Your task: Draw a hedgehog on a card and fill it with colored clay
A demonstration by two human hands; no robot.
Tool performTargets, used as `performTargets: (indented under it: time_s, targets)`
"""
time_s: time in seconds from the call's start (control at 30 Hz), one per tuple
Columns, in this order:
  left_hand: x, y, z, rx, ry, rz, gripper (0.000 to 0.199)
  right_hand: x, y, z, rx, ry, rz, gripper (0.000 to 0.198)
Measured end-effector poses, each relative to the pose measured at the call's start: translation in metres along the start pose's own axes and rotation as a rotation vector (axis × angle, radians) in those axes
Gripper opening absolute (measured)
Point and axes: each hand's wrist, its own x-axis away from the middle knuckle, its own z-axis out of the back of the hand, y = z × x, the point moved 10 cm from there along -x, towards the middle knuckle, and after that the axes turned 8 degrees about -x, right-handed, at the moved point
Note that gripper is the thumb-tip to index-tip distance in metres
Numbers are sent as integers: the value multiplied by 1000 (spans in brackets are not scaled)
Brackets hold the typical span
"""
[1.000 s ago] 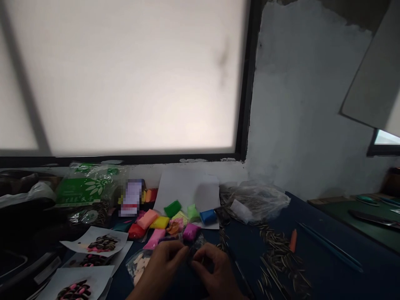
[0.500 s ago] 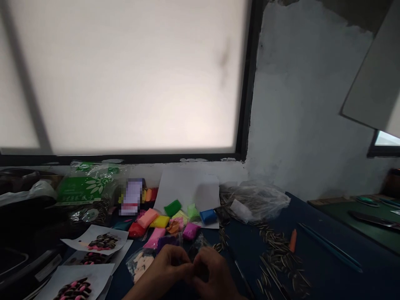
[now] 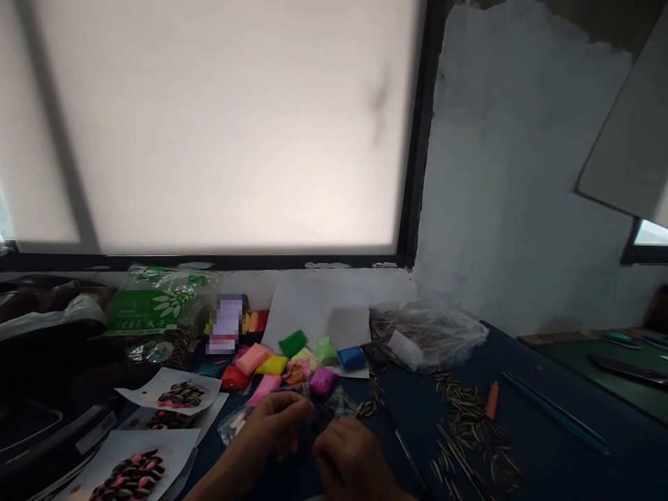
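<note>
My left hand [image 3: 276,426] is raised low in the middle of the view, with its thumb and forefinger pinched together. A little nearer, my right hand [image 3: 348,456] has its fingers curled in. A small gap separates the two; anything between the fingertips is too dark to make out. Just behind them lies a crumpled clear wrapper [image 3: 340,403] with something dark in it. My left wrist partly covers a clear bag of pale pieces [image 3: 232,426]. Beyond are soft coloured packets: a purple one [image 3: 323,380], a pink one [image 3: 265,388] and a yellow one [image 3: 272,364].
Loose striped sunflower seeds [image 3: 477,417] lie right, beside an orange stick [image 3: 492,400] and blue tweezers [image 3: 556,414]. A pen-like tool [image 3: 404,445] is near my right hand. Seed-pattern picture cards [image 3: 172,445] are at left. A clear seed bag [image 3: 425,330] stands against the wall.
My hands have moved apart from touching fingertips; the left went up and left, the right slightly lower. The view has shifted slightly.
</note>
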Motion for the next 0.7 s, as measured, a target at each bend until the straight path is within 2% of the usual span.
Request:
performTargets:
  time_s: [0.27,0.5,0.7]
  targets:
    - [-1,-2,-1,32,19,2,54,3,19,6,15,61,-102,20]
    - [-13,-10,-5,37,41,-7,69,-5,23,25,-47,91,-178,20]
    - [-3,-1,-8,25,-21,-35,53,-3,25,26,-102,120,-190,15]
